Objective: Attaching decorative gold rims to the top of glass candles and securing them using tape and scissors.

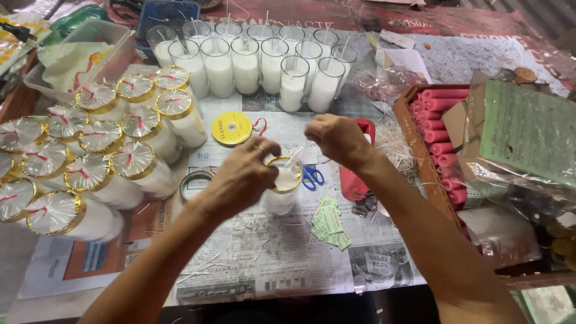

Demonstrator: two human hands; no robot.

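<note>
Head view: your left hand (243, 174) is clamped around a wax-filled glass candle (282, 189) at centre. Your right hand (339, 138), at one o'clock, pinches closed, seemingly on its wick. Pull sideways and the glass could tip onto the scissors (311, 176) at three o'clock.
</note>
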